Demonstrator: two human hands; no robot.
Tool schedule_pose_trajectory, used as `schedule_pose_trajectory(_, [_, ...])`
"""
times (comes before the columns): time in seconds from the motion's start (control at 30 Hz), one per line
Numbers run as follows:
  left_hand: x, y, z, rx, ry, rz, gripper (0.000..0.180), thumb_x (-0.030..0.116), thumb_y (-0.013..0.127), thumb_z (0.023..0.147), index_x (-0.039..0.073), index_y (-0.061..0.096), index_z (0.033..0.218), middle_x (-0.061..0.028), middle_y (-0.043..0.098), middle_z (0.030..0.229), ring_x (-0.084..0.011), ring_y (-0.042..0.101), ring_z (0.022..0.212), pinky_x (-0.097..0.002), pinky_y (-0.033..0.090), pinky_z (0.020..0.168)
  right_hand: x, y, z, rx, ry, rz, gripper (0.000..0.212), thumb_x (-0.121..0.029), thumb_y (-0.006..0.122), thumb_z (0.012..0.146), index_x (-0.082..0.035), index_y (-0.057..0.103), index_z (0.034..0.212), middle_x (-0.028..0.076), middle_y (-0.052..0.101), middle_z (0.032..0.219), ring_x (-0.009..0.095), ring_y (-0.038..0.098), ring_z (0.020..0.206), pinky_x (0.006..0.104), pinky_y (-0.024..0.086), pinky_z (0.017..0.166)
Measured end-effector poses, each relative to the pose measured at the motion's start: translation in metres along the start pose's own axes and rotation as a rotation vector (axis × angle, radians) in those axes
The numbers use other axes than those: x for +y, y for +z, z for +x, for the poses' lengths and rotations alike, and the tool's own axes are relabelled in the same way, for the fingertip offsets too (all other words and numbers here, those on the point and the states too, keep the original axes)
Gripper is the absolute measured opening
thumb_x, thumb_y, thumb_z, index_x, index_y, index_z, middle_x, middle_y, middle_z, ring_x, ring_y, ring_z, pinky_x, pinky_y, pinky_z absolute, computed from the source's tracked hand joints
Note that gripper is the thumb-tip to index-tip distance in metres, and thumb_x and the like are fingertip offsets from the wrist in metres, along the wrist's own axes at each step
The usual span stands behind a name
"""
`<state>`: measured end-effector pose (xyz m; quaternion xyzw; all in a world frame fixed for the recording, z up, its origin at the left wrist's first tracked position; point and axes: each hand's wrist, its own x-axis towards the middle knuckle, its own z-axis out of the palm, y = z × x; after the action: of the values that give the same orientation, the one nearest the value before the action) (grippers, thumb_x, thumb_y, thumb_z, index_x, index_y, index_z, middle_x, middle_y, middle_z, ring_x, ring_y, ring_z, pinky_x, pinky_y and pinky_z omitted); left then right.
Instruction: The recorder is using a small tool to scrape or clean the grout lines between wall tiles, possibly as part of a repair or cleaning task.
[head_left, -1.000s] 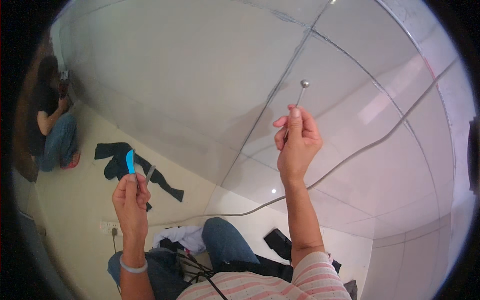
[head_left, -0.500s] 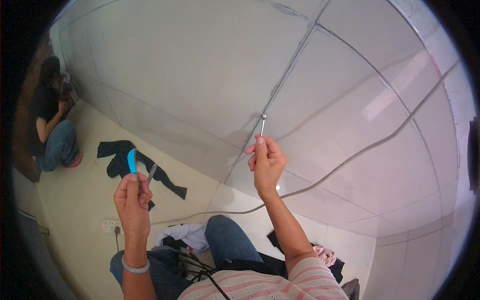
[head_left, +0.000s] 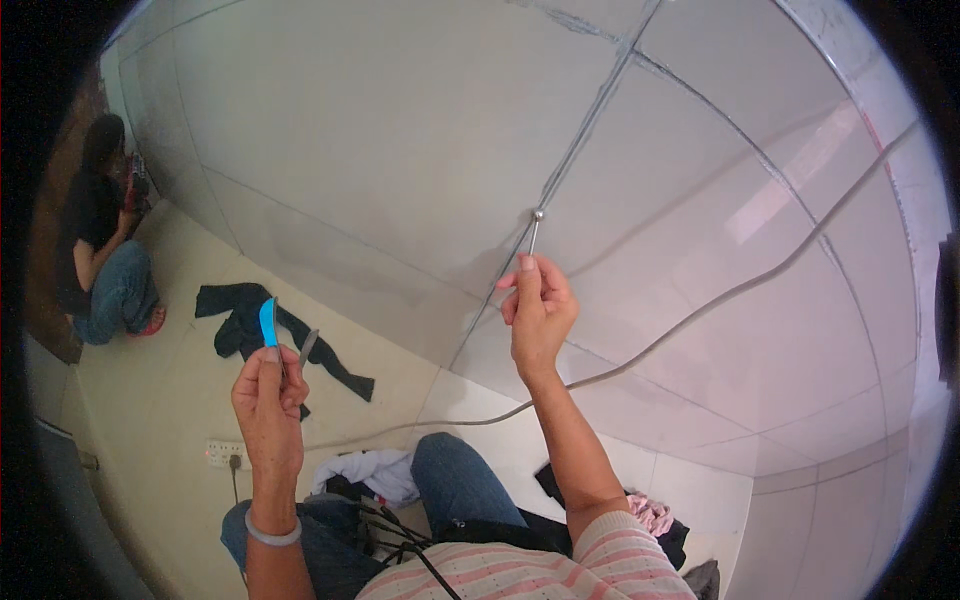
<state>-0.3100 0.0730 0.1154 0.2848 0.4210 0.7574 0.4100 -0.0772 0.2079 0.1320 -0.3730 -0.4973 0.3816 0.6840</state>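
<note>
My right hand [head_left: 543,320] pinches a thin metal rod with a ball on its end, a grout joint ball tool [head_left: 535,233]. Its ball is at the dark joint [head_left: 587,125] between the large pale wall tiles [head_left: 400,130] and appears to touch it. Lower and to the left, my left hand [head_left: 266,400] is closed around a tool with a curved, bright blue blade [head_left: 267,323]. A flat grey strip [head_left: 309,345] also sticks up from that hand. Both tool grips are mostly hidden by the fingers. My left hand is clear of the wall.
A grey cable [head_left: 680,328] crosses in front of the wall and continues toward a white power strip [head_left: 224,453]. Dark clothing [head_left: 250,315] lies on the floor, with a white garment [head_left: 370,472] by my knee. Another person [head_left: 105,230] crouches at the far left, holding a device.
My right hand and the ball tool have moved slightly up and right along the joint. My left hand has shifted only a little, still holding its tools.
</note>
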Motion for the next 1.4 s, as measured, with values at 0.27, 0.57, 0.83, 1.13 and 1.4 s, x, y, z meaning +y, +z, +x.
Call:
schedule_pose_trajectory(0.27, [0.012,0.003,0.003,-0.015,0.017,-0.024,0.02,0.016,0.049,0.093,0.0,0.056,0.084,0.0005,0.048,0.068,-0.0028,0.031,0.053,-0.0172,0.025,0.047,-0.043,0.02,0.026,0.01,-0.089,0.021,0.024,-0.019,0.053,0.091,0.004,0.058,0.097,0.007,0.059,0.064,0.006,0.042,0.039,0.0206,0.032,0.035])
schedule_pose_trajectory(0.57, [0.011,0.006,0.007,0.004,-0.007,-0.02,0.02,0.016,0.048,0.093,0.0,0.056,0.084,0.0004,0.048,0.066,-0.0027,0.031,0.052,-0.0173,0.024,0.047,-0.076,0.03,0.055,0.019,-0.169,0.095,0.02,-0.017,0.055,0.089,0.003,0.058,0.092,0.009,0.059,0.065,0.006,0.04,0.039,0.0199,0.027,0.034])
schedule_pose_trajectory(0.83, [0.014,0.004,0.006,0.007,0.004,-0.032,0.02,0.015,0.047,0.093,0.0,0.055,0.083,-0.0004,0.048,0.066,-0.003,0.031,0.052,-0.0173,0.025,0.047,-0.112,0.038,0.075,0.009,-0.234,0.098,0.022,-0.016,0.054,0.089,0.005,0.057,0.092,0.01,0.059,0.063,0.008,0.042,0.037,0.0214,0.031,0.034])
schedule_pose_trajectory(1.13, [0.013,0.006,0.009,0.034,-0.012,-0.008,0.019,0.015,0.047,0.093,0.0,0.055,0.083,-0.0007,0.048,0.067,-0.003,0.032,0.052,-0.0173,0.025,0.046,-0.137,0.037,0.103,-0.047,-0.427,-0.01,0.019,-0.015,0.054,0.089,0.003,0.061,0.09,0.005,0.059,0.063,0.006,0.045,0.043,0.0199,0.032,0.038])
schedule_pose_trajectory(1.4, [0.008,0.005,0.021,0.0,0.006,0.019,0.019,0.016,0.046,0.094,0.002,0.054,0.084,0.0001,0.048,0.066,-0.0031,0.032,0.052,-0.0178,0.026,0.046,-0.139,0.008,0.118,0.066,-0.673,-0.484,0.013,-0.009,0.057,0.085,0.003,0.062,0.085,0.005,0.053,0.056,0.008,0.048,0.049,0.025,0.037,0.046])
